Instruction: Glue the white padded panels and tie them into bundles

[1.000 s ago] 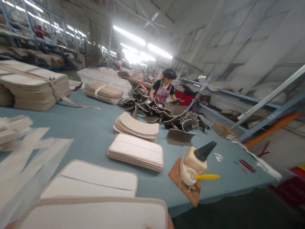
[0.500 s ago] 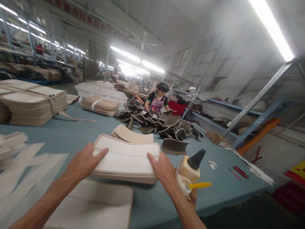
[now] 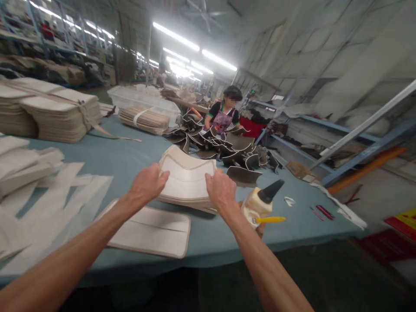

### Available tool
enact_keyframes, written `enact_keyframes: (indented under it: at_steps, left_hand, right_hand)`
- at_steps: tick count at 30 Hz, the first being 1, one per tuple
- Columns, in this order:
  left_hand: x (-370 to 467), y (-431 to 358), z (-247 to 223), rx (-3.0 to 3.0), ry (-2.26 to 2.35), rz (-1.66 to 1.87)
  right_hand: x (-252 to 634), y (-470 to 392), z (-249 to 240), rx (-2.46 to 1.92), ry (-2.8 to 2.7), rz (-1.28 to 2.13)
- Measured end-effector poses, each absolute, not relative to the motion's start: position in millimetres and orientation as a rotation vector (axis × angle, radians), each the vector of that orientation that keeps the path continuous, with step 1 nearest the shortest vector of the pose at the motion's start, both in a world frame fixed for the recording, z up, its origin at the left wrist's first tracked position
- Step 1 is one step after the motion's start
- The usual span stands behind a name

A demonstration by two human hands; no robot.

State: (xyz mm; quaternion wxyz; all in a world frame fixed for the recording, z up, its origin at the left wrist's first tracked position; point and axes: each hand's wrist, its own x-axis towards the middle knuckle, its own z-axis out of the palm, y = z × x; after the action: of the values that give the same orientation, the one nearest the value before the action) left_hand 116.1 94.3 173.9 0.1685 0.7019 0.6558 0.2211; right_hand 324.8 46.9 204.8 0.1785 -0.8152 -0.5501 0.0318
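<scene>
Between my two hands a white panel with a beige rim (image 3: 186,178) is bent, its middle dipping and its sides raised. My left hand (image 3: 147,184) grips the left edge, thumb on top. The right edge is pinched in my right hand (image 3: 221,188). Beneath it sits a stack of beige panels (image 3: 182,203); whether the bent one is lifted clear of them I cannot tell. Closer to me, a similar white panel (image 3: 156,232) lies flat, partly behind my left forearm. A glue bottle with a black nozzle (image 3: 258,203) and a yellow-handled brush (image 3: 269,219) stand right of my right hand.
White strips (image 3: 65,203) spread over the left of the blue-green tabletop (image 3: 211,242). Strapped panel stacks (image 3: 61,112) stand behind them. Dark curved pieces (image 3: 224,143) are heaped ahead, with a co-worker (image 3: 222,112) beyond. Red tools (image 3: 325,212) lie at the right.
My hands have come closer together and the panel between them now bends, its middle sinking. The view has tilted down, showing the table's front edge.
</scene>
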Motion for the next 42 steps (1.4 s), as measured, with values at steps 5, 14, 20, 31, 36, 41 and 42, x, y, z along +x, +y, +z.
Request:
enact_keyframes:
  at_steps: [5, 14, 20, 31, 36, 41, 42]
  left_hand:
    - [75.4, 126.2, 176.6, 1.745, 1.705, 0.764]
    - [83.5, 179.3, 178.0, 1.463, 1.515, 0.707]
    - [98.0, 192.2, 162.4, 1.456, 1.506, 0.636]
    - [124.1, 210.0, 113.7, 1.705, 1.601, 0.556]
    - [127.3, 216.0, 101.0, 1.922, 1.668, 0.448]
    - [133.2, 208.4, 113.6, 2.205, 1.760, 0.317]
    - [135.9, 205.7, 119.0, 2.268, 1.779, 0.318]
  right_hand:
    - [380.3, 47.4, 200.0, -2.174, -1.353, 0.319]
    - [414.4, 75.4, 174.5, -2.023, -1.124, 0.626]
    - [429.6, 88.5, 153.9, -2.040, -1.063, 0.671]
    - [446.7, 101.5, 103.9, -2.114, -1.021, 0.739]
    - [452.6, 106.0, 86.5, -2.135, -1.020, 0.749]
    - [461.5, 112.7, 75.9, -2.149, -1.011, 0.734]
    - [462.9, 113.8, 73.6, -2.144, -1.012, 0.733]
